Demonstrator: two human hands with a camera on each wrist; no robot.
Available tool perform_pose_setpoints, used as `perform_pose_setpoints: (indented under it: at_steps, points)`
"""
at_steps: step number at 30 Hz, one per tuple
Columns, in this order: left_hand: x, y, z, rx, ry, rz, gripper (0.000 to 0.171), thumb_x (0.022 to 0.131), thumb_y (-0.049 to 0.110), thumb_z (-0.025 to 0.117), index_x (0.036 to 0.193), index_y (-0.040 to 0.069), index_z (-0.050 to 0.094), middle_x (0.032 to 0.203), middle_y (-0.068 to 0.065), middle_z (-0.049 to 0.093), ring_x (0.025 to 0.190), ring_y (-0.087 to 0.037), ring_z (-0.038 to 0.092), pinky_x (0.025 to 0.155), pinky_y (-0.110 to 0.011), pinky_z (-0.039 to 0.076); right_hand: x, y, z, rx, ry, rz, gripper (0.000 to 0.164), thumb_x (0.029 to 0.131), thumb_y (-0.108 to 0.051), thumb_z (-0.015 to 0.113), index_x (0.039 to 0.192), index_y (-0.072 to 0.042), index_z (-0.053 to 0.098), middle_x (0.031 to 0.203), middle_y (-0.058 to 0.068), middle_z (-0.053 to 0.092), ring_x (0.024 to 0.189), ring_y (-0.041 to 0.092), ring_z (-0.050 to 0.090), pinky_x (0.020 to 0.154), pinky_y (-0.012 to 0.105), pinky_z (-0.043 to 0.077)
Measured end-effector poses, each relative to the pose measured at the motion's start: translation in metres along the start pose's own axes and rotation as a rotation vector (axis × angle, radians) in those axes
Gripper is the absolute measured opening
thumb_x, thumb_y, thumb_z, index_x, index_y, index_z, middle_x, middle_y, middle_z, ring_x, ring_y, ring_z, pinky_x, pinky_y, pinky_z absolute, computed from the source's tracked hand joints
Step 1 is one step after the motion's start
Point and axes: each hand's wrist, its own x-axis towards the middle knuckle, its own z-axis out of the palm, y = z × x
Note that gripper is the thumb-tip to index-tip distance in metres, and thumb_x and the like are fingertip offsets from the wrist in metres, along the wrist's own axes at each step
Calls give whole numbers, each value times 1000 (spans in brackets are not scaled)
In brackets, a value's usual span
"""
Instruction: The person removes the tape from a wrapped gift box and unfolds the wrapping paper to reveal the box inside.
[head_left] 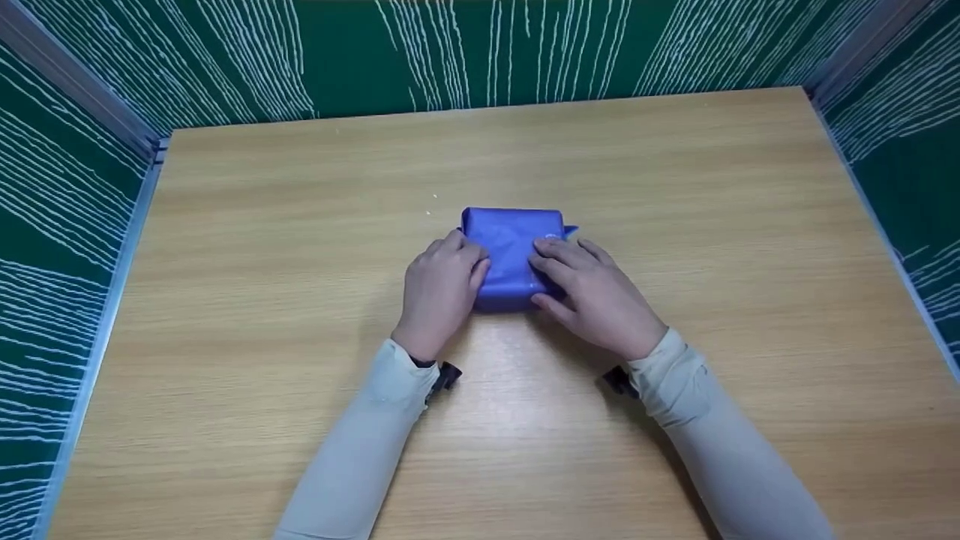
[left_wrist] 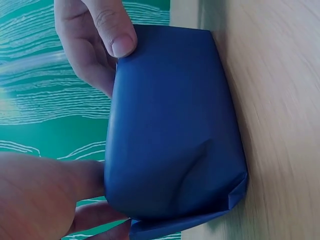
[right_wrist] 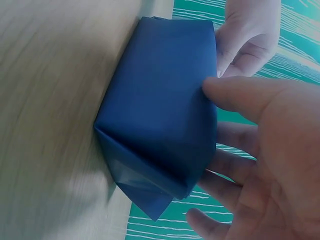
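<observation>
Both forearms (head_left: 356, 450) angled inward; the left grip (head_left: 444, 289) curled palm down, the right grip (head_left: 589, 292) loosely spread.

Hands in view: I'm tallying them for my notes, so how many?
2: the left hand at the left side of the blue package, and the right hand at its right, fingers on top.

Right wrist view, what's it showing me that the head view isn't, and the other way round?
Only the right wrist view: the palm side of the right hand, and the long crease across the folded end of the blue package.
Only the head view: both pale sleeves and small white specks left of the package's far edge.
Both: the package, right hand, left hand, wooden tabletop and white-lined green panels.
</observation>
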Motion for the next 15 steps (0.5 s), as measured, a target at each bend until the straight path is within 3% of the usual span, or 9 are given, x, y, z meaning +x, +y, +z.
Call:
perform_pose_setpoints:
  at_steps: [15]
  points:
    - [0,-1,0,1,-12,7,19,103,27,66,103,10,76,98,-7,65,87,-26,68,72,-43,58,1,-1,-1,10,-8,11,56,100,-35,69,145,-4,58,154,16,52,147,32,43,122,59,25]
